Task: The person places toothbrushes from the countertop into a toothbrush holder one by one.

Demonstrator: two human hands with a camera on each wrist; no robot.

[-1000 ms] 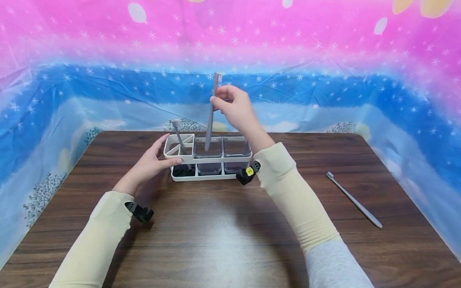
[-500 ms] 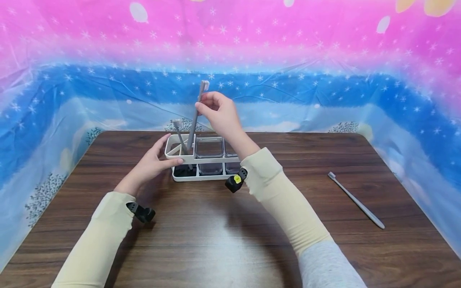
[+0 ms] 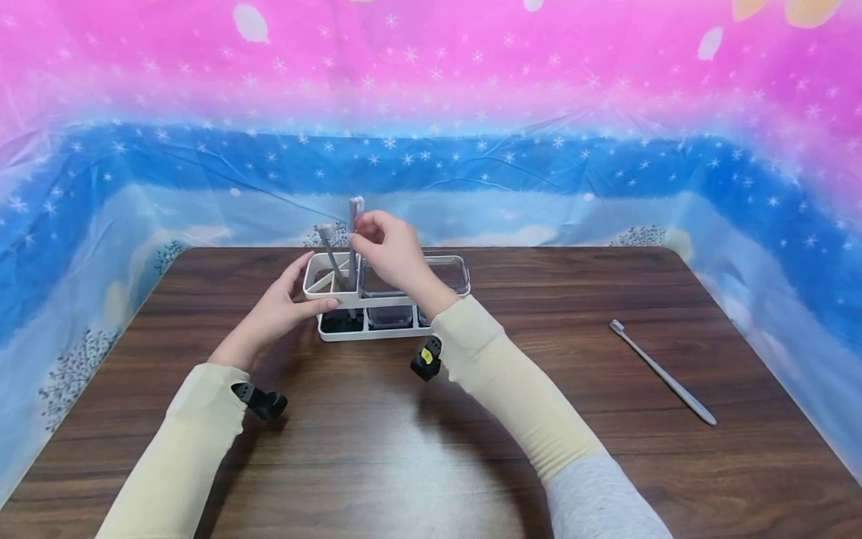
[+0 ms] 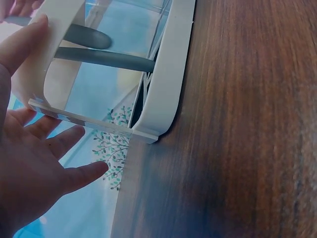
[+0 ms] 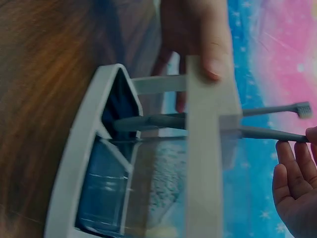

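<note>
A white two-tier toothbrush holder [image 3: 384, 301] stands toward the back of the table. My left hand [image 3: 272, 322] grips its left end, thumb on the front of the upper tier and fingers at the side. Between thumb and fingers my right hand [image 3: 393, 251] pinches a grey toothbrush [image 3: 352, 262] near its head, bristles up. The handle passes down through the upper tier's left part; in the left wrist view its rounded end [image 4: 91, 37] hangs short of the base. Beside it another grey toothbrush [image 3: 334, 262] leans left, its handle [image 4: 109, 59] reaching the lower tier.
A third grey toothbrush [image 3: 663, 373] lies slanted on the right of the wooden table [image 3: 350, 464]. Clear square cups [image 3: 390, 317] fill the holder's middle and right. Behind the table's back edge hangs a pink and blue snowflake cloth [image 3: 505, 150].
My right hand has moved left and down, taking the toothbrush from over the clear cups into the holder's left compartments. The left hand stays on the holder.
</note>
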